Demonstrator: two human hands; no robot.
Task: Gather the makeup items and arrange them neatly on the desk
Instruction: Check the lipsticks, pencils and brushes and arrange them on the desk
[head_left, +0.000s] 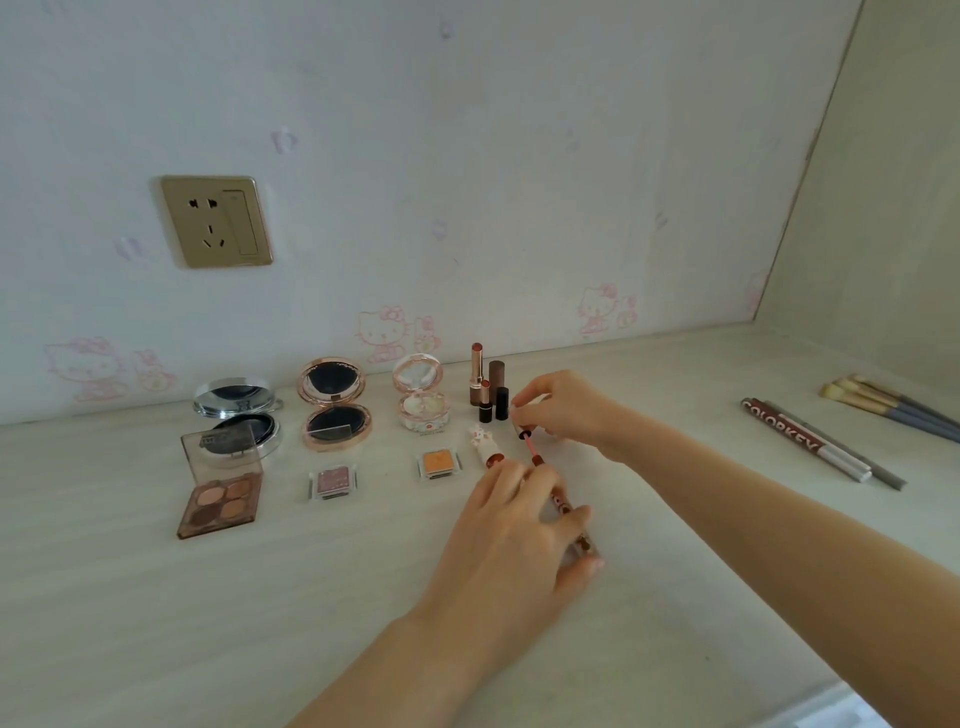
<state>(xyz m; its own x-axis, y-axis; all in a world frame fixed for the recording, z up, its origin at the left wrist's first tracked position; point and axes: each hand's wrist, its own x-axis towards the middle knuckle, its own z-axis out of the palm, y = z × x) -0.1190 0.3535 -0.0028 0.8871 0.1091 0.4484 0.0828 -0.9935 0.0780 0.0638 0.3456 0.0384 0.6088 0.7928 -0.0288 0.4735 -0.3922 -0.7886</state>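
My left hand (524, 525) holds a slim lip gloss tube (563, 506) against the desk (260, 613). My right hand (563, 405) pinches its cap, and the pink wand (530, 444) is drawn out between the two. A white cat-shaped lipstick (483, 441) lies just left of the wand. Behind stand two open lipsticks (477, 371) with their caps. To the left sit three open compacts (332, 410), two small single eyeshadows (438, 464) and an open four-colour palette (221, 491).
Dark red and grey pencils (810, 447) lie at the right, with several brushes (883, 402) behind them. A gold wall socket (215, 221) is on the papered wall. A side panel closes the desk at the right.
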